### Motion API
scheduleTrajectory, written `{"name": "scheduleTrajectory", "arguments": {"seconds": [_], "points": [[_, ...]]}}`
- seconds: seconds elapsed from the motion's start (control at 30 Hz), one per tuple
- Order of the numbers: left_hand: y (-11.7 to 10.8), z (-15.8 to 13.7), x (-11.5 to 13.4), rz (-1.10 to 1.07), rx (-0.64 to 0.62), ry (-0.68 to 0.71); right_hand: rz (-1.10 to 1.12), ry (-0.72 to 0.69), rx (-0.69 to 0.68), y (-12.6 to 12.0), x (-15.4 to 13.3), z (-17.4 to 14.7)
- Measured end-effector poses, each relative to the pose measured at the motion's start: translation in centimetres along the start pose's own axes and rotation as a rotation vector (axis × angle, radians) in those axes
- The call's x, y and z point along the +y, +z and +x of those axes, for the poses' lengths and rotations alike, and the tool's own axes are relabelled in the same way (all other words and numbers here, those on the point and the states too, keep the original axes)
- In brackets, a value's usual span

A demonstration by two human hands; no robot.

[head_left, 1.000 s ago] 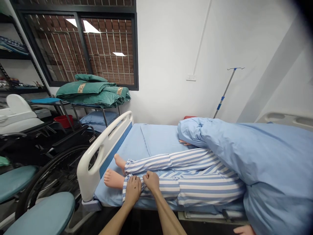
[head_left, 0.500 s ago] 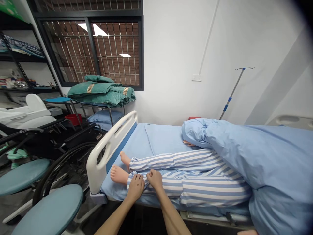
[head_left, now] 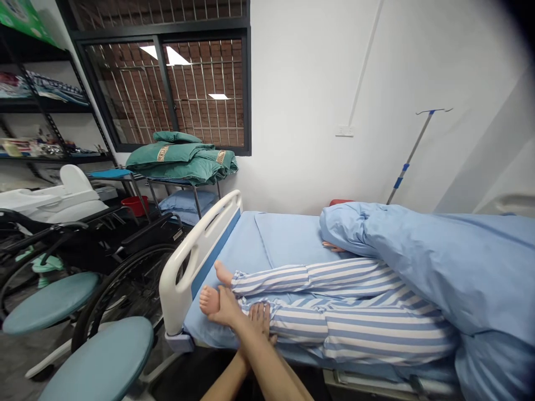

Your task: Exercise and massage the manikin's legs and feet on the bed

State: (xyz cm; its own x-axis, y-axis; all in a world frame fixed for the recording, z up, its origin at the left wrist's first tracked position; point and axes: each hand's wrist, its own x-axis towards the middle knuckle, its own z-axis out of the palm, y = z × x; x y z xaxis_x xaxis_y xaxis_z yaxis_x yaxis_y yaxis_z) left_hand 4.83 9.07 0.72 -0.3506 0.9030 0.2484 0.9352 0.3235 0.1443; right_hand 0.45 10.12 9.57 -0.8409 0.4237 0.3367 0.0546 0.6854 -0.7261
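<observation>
At the foot end of the bed [head_left: 251, 245], the arms cross — right hand [head_left: 224, 309] reaches over to the mannequin's near foot [head_left: 209, 299], fingers wrapped at its ankle. Left hand [head_left: 261, 318] lies flat, fingers spread, on the striped trouser cuff [head_left: 267, 315] just beside — touching it, not gripping.

The pyjama trousers [head_left: 334, 317] have blue and white stripes. The blanket [head_left: 438, 262] and bed sheet [head_left: 276, 239] are light blue. The folded quilts [head_left: 184, 159] far left are green.
</observation>
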Motion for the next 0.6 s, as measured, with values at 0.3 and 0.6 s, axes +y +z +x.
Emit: {"name": "scheduleTrajectory", "arguments": {"seconds": [0.3,0.6], "points": [[1.5,0.1,0.2,0.040,0.018,-0.034,-0.181,0.014,-0.069,2.3,4.0,0.1],[5.3,1.3,-0.8,0.096,0.133,-0.059,-0.049,-0.296,0.086,1.5,0.9,4.1]]}}
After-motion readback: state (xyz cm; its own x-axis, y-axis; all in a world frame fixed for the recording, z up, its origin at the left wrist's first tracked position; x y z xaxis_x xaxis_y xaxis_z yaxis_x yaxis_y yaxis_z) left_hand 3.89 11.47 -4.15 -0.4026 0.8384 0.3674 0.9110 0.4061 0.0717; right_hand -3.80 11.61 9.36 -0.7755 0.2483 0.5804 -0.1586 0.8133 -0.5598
